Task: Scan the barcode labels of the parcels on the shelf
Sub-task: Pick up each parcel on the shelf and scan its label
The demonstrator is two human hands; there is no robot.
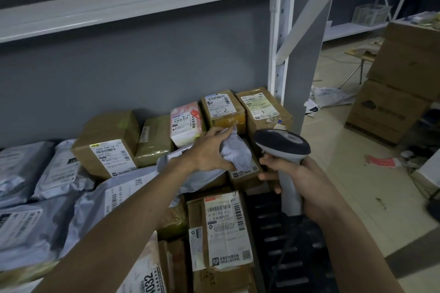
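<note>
Parcels (223, 112) crowd the shelf beside the white upright post (277, 54). Our left hand (209, 152) grips a crumpled grey mailer bag (235, 150) left of the post; our right hand (300, 185) clasps the scanner (283, 147) below it.

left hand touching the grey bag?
Touching. The head view shows the left hand with fingers curled into the crumpled end of the grey bag.

Our two bare arms, nothing worn

We see our left hand (209, 152) and right hand (302, 185) uncovered: no gloves, rings, watch or wristband, and no sleeve reaches either forearm down to the near edge of view.
</note>
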